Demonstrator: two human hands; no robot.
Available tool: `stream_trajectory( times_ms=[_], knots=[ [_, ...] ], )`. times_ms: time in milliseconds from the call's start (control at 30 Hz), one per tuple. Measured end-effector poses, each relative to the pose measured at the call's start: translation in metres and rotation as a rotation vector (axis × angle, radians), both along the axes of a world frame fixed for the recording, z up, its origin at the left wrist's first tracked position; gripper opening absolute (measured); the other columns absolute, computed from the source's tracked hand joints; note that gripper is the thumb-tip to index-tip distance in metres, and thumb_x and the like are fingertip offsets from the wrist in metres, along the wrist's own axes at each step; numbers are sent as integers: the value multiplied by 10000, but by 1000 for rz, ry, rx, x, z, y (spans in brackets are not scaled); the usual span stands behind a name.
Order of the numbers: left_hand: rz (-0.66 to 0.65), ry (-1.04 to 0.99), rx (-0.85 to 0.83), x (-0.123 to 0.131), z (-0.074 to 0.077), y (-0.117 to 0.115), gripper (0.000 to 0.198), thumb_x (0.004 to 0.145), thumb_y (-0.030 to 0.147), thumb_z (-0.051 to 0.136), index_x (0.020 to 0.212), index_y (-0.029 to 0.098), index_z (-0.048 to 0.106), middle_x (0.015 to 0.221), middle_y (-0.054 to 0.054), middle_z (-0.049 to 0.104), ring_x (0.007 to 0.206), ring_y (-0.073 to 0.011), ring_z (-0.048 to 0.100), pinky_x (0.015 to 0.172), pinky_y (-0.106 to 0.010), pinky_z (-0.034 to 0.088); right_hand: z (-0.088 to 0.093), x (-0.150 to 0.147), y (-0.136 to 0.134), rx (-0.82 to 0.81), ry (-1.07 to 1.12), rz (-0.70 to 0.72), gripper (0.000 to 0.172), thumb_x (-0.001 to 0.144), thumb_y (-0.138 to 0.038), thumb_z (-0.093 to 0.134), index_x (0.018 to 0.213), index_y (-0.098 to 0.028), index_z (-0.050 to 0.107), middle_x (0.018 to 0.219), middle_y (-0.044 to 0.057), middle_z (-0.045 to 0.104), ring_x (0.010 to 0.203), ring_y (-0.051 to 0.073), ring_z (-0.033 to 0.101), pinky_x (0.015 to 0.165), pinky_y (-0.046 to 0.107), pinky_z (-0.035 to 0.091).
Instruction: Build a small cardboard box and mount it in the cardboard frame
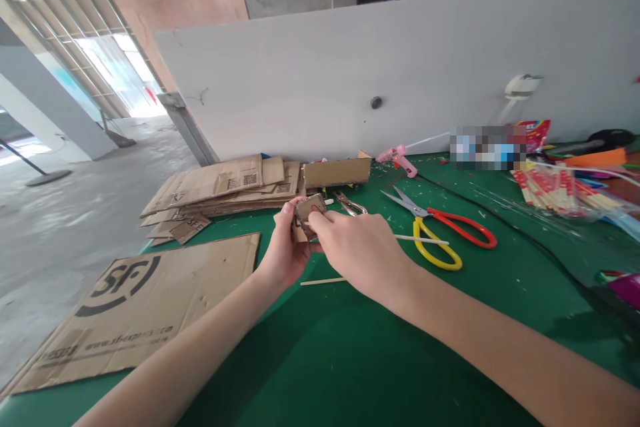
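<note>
A small folded piece of cardboard is held up over the green table. My left hand is closed around its left side and underside. From the right, my right hand presses its fingers against the front of the piece; the fingertips are partly hidden. Beneath my right hand lies a thin wooden stick, and another stick pokes out to its right. Just behind my hands are metal pliers. Scissors with one red and one yellow handle lie open to the right.
A large cardboard sheet covers the table's left side, with stacked cardboard behind it. A pink glue gun rests near the wall, its black cable running right. Bagged sticks and other supplies crowd the far right.
</note>
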State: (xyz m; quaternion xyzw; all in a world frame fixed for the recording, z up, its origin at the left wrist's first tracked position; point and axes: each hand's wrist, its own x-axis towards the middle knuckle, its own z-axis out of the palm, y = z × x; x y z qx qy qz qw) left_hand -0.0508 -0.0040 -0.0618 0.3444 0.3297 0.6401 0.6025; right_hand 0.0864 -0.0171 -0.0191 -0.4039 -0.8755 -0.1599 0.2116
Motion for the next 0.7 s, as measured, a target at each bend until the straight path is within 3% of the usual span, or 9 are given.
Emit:
stream_trajectory(
  times_ms=[400, 700],
  knots=[
    [133, 100, 175, -4, 5, 3, 396, 776, 522, 617, 1073, 288, 501, 896, 32, 625, 676, -110, 604, 500, -199, 476, 4, -4, -7, -84, 52, -58, 147, 909, -168, 390, 860, -190, 527, 582, 33, 630, 474, 188, 602, 423, 284, 126],
    [236, 182, 394, -7, 19, 3, 418, 758, 522, 652, 1068, 295, 487, 952, 14, 608, 748, -124, 616, 613, -221, 500, 23, 0, -10, -322, 236, 29, 222, 963, -228, 343, 851, -186, 529, 612, 12, 607, 515, 132, 534, 474, 274, 193]
  ],
)
